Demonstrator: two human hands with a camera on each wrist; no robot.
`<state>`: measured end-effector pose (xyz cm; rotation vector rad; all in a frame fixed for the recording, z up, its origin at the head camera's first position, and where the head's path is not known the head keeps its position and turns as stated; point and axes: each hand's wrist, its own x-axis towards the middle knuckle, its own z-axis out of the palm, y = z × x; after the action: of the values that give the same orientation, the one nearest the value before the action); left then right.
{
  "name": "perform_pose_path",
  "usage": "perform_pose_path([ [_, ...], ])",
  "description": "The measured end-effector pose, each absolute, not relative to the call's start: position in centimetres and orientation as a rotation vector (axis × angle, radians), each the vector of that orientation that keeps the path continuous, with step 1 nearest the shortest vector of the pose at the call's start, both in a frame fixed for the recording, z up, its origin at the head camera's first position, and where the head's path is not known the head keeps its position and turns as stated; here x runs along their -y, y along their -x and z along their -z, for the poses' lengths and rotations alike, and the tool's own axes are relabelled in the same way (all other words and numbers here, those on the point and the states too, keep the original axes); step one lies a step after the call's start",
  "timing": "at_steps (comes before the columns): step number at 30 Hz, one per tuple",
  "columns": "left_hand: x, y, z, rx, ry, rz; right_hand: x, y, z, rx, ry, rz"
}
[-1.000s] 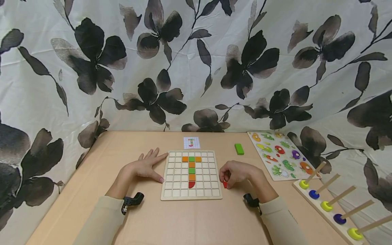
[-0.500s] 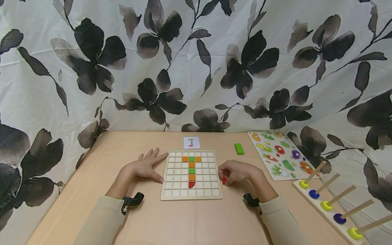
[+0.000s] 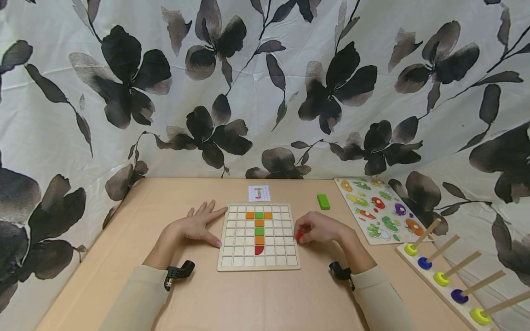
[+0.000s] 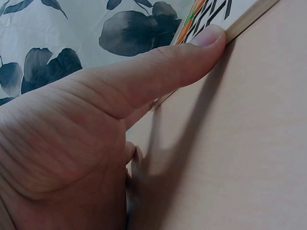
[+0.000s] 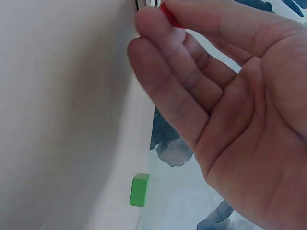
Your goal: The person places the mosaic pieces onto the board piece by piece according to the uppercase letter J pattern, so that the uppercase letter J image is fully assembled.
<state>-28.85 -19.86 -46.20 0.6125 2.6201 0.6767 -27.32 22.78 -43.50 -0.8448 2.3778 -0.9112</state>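
Note:
A wooden grid board [image 3: 279,261] lies on the table with orange and green squares in a T shape and a red rounded piece [image 3: 259,249] at the foot of its stem. My left hand [image 3: 196,226] rests at the board's left side, fingers spread; in the left wrist view its thumb [image 4: 158,72] touches the board's edge. Beside the right edge, my right hand [image 3: 320,228] pinches a small red piece [image 3: 299,236] between thumb and fingertips. Only a sliver of that red piece [image 5: 171,16] shows in the right wrist view, so its full shape is hidden.
Behind the board lies a small pattern card [image 3: 259,193]. A green block [image 3: 323,201] sits beyond my right hand. Further right are a board with vegetable pictures [image 3: 383,218] and a peg stand [image 3: 445,288] with yellow and blue rings. A floral cloth [image 3: 265,92] hangs behind the table.
My right hand has lifted the red piece slightly and shifted a little left, toward the board's right edge. The left hand and the pieces on the board have stayed put.

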Motion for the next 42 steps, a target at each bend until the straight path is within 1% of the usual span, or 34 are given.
perform_pose_path([
  [14,19.9,28.9,46.3,-2.623,-0.610,-0.683,-22.4,27.3,43.4,-2.340,0.784,1.081],
  [28,19.7,28.9,46.3,-2.622,-0.618,-0.676,-21.2,27.2,43.7,-2.402,0.890,1.107],
  [36,19.7,28.8,46.1,-2.618,-0.613,-0.687,-20.0,26.9,43.8,-2.392,0.856,1.119],
  [42,19.8,28.7,46.0,-2.621,-0.604,-0.687,-19.0,27.0,44.0,-2.432,0.923,1.135],
])
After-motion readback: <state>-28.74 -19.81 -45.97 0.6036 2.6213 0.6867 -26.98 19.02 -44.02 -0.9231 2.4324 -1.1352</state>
